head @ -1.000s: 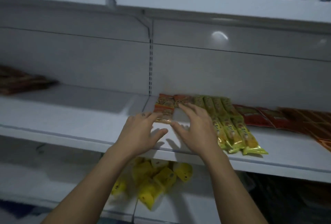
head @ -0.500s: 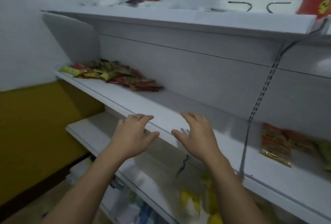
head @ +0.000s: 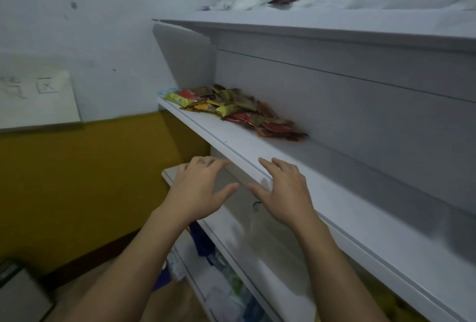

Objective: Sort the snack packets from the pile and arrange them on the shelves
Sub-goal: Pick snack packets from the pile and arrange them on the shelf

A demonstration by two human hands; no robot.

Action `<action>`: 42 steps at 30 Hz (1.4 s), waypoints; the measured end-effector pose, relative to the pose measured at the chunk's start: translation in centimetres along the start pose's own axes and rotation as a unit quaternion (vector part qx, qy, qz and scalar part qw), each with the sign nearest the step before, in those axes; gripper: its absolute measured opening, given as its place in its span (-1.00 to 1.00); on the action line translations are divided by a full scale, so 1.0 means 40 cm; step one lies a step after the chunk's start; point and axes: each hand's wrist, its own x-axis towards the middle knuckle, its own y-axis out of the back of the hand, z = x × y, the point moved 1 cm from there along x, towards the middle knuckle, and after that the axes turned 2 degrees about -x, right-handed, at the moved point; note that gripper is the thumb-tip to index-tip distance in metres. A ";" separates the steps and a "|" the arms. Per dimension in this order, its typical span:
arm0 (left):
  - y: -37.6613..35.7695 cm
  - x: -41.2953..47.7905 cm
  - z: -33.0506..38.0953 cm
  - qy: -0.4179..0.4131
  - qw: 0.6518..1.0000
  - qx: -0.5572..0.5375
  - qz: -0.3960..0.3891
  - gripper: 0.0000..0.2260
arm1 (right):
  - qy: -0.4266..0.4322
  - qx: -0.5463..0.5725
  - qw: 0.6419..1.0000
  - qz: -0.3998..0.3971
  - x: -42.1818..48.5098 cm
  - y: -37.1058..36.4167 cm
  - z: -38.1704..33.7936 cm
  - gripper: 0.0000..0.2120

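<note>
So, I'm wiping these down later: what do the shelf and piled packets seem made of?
Shelf: probably white painted sheet metal, smooth, thin folded front lip. Snack packets: likely plastic film, glossy and crinkled, catching light.

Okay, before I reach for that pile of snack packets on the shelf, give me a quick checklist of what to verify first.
1. The left hand is free: ok, open and holding nothing.
2. The right hand is free: ok, open, by the front edge of the middle shelf.
3. The pile of snack packets is in sight: ok, at the far end of the middle shelf.
4. The shelf between hands and pile is bare: ok.
5. The pile is sorted: not ok, yellow and red packets lie jumbled.
6. The packet labels are readable: cannot tell, too small.
</note>
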 end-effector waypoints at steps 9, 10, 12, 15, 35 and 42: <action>-0.065 0.139 -0.151 0.039 0.999 0.015 -0.014 -0.44 | 0.013 0.023 0.999 -0.027 0.216 -0.136 -0.032 -0.36; -0.074 0.166 -0.171 0.043 0.999 0.019 -0.017 -0.44 | 0.014 0.025 0.999 -0.027 0.246 -0.153 -0.031 -0.36; -0.091 0.227 -0.206 0.046 0.998 0.021 -0.024 -0.44 | 0.010 0.034 0.999 -0.028 0.310 -0.187 -0.027 -0.37; -0.111 0.334 -0.244 0.033 0.999 0.023 -0.035 -0.43 | -0.007 0.050 0.998 -0.029 0.413 -0.225 -0.019 -0.37; -0.217 0.812 -0.405 -0.021 1.000 -0.017 -0.013 -0.52 | -0.097 0.010 0.995 -0.015 0.779 -0.300 0.021 -0.40; -0.249 0.938 -0.449 -0.081 0.996 -0.028 -0.002 -0.54 | -0.113 -0.013 0.993 0.023 0.910 -0.281 0.002 -0.43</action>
